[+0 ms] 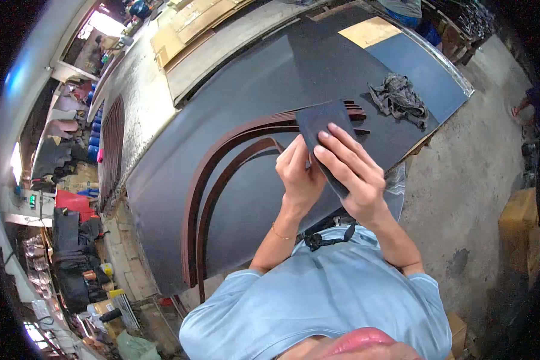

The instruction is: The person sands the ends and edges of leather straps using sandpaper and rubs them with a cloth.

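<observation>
My left hand (299,169) is closed with its fingers curled, and a single brown strip (246,150) curves up from the table's near edge into it. Just beside it, my right hand (355,174) lies with long fingers over a dark rectangular flat piece (324,120), gripping it from the near side, its thumb hidden. The piece leans between both hands, above the table. Behind it a bundle of several brown strips (213,157) bends in an arc over the dark tabletop (162,198), their far ends showing right of the piece.
A crumpled dark rag (398,101) lies toward the table's right end, near a blue-grey sheet (423,75) and a tan piece (369,32). Flat cardboard (192,27) rests beyond. More curved strips (111,150) lie on the left. A cardboard box (519,210) stands on the floor at right.
</observation>
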Tool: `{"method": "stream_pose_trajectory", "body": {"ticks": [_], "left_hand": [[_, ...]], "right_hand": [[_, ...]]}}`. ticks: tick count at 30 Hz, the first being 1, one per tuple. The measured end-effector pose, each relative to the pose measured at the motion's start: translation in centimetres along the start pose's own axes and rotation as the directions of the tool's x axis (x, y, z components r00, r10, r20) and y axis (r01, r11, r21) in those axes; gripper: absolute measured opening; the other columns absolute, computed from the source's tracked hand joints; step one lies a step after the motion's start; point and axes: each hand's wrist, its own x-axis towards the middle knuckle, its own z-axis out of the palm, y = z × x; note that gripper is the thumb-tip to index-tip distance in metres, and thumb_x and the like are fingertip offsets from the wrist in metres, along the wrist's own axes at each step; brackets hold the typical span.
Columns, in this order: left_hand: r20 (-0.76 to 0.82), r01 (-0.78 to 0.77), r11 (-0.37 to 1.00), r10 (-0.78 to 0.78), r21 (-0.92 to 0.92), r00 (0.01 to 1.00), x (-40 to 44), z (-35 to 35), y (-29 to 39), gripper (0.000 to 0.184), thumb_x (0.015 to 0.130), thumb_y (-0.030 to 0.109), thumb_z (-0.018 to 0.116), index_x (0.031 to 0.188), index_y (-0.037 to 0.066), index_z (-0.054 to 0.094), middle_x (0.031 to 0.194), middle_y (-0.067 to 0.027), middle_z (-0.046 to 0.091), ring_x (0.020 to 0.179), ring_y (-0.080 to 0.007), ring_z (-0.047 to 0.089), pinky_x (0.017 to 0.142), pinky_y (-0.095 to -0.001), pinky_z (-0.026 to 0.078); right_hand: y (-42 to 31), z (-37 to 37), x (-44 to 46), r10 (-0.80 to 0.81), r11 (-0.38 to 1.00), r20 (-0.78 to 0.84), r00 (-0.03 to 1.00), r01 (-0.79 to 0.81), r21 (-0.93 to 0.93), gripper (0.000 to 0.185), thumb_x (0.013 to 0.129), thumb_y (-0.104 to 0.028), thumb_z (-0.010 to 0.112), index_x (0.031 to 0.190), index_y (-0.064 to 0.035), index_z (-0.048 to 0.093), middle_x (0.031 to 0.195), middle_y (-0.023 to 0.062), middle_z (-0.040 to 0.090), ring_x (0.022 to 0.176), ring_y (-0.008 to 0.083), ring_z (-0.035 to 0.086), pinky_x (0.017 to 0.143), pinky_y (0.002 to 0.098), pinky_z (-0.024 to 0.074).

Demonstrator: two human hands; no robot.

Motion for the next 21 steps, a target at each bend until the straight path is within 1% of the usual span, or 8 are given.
{"method": "stream_pose_trajectory", "body": {"ticks": [1, 3, 5, 8, 9, 14, 19, 21], "left_hand": [[-0.02, -0.006, 1.0, 0.007, 0.007, 1.0, 0.0, 0.0, 0.2, 0.017, 0.084, -0.012, 0.059, 0.097, -0.003, 0.065, 0.078, -0.0121, 0.065, 0.061, -0.0193, 0.061, 0.052, -0.0282, 0.047], [0.03, 0.208, 0.976, -0.206, -0.058, 0.978, 0.1, -0.3, 0.8, 0.008, 0.09, -0.004, 0.06, 0.095, -0.001, 0.066, 0.079, -0.0097, 0.067, 0.065, -0.0157, 0.064, 0.061, -0.0265, 0.051], [0.048, 0.256, 0.966, -0.254, -0.042, 0.966, 0.4, -0.7, 1.2, 0.006, 0.092, -0.001, 0.06, 0.094, -0.001, 0.065, 0.078, -0.0101, 0.067, 0.064, -0.0165, 0.063, 0.059, -0.0273, 0.05], [0.064, 0.299, 0.953, -0.297, -0.037, 0.953, 0.0, -0.6, 0.6, 0.011, 0.091, 0.008, 0.066, 0.084, -0.001, 0.064, 0.069, -0.0105, 0.063, 0.059, -0.0185, 0.061, 0.055, -0.0295, 0.046], [0.062, 0.33, 0.943, -0.327, -0.038, 0.943, -0.1, -0.6, 0.4, 0.015, 0.09, 0.01, 0.067, 0.081, -0.001, 0.064, 0.067, -0.0106, 0.062, 0.057, -0.0192, 0.061, 0.054, -0.0302, 0.045], [0.112, 0.403, 0.915, -0.399, -0.012, 0.91, -0.2, -0.1, -0.1, 0.015, 0.089, 0.014, 0.069, 0.085, 0.0, 0.068, 0.069, -0.0112, 0.066, 0.058, -0.0236, 0.064, 0.056, -0.0319, 0.049], [0.174, 0.306, 0.948, -0.289, -0.082, 0.941, 0.2, 0.3, -0.4, 0.02, 0.085, 0.018, 0.076, 0.097, 0.002, 0.072, 0.081, -0.0124, 0.072, 0.069, -0.0261, 0.069, 0.062, -0.0349, 0.054], [0.326, 0.391, 0.92, -0.362, -0.024, 0.873, -0.3, 0.1, -1.0, 0.021, 0.083, 0.015, 0.077, 0.099, 0.003, 0.071, 0.091, -0.0136, 0.073, 0.075, -0.027, 0.071, 0.065, -0.0359, 0.055]], "right_hand": [[0.6, 0.2, -0.2, -0.021, 1.0, 0.005, 1.0, 0.021, 0.004, 0.057, 0.069, 0.008, 0.059, 0.124, -0.0024, 0.067, 0.134, 0.0191, 0.062, 0.124, 0.0346, 0.059, 0.105, 0.0419, 0.0488], [3.1, 0.7, -0.6, 0.335, 0.938, 0.04, 0.941, -0.338, 0.079, 0.045, 0.078, 0.003, 0.063, 0.123, -0.0023, 0.068, 0.126, 0.0207, 0.066, 0.117, 0.0333, 0.065, 0.099, 0.0394, 0.051], [4.4, 1.8, -2.1, 0.559, 0.821, -0.024, 0.829, -0.548, 0.159, 0.036, 0.088, 0.004, 0.06, 0.124, -0.0013, 0.067, 0.116, 0.0216, 0.07, 0.109, 0.0323, 0.069, 0.092, 0.0368, 0.0525], [2.8, 1.7, -2.9, 0.497, 0.857, 0.003, 0.868, -0.491, 0.158, 0.028, 0.096, -0.002, 0.06, 0.123, -0.0008, 0.067, 0.108, 0.0209, 0.072, 0.099, 0.0252, 0.072, 0.083, 0.0311, 0.0529], [2.9, 1.7, -3.9, 0.651, 0.716, 0.094, 0.753, -0.65, 0.255, 0.027, 0.097, -0.005, 0.062, 0.123, 0.001, 0.067, 0.108, 0.0159, 0.073, 0.098, 0.0196, 0.07, 0.085, 0.0296, 0.0524], [2.6, -0.6, -4.9, 0.713, 0.598, -0.124, 0.69, -0.506, 0.622, 0.031, 0.09, -0.001, 0.069, 0.118, 0.0112, 0.063, 0.109, 0.0137, 0.07, 0.099, 0.0193, 0.067, 0.093, 0.033, 0.0507], [5.5, -2.3, -4.4, 0.707, 0.446, 0.017, 0.707, -0.464, 0.766, 0.025, 0.091, 0.001, 0.064, 0.116, 0.0074, 0.063, 0.113, 0.0126, 0.067, 0.102, 0.0203, 0.065, 0.092, 0.0355, 0.0508], [6.5, -1.9, -4.1, 0.728, 0.433, 0.033, 0.684, -0.497, 0.752, 0.026, 0.091, 0.001, 0.064, 0.117, 0.007, 0.062, 0.114, 0.0124, 0.067, 0.103, 0.0207, 0.065, 0.093, 0.036, 0.0505]]}}
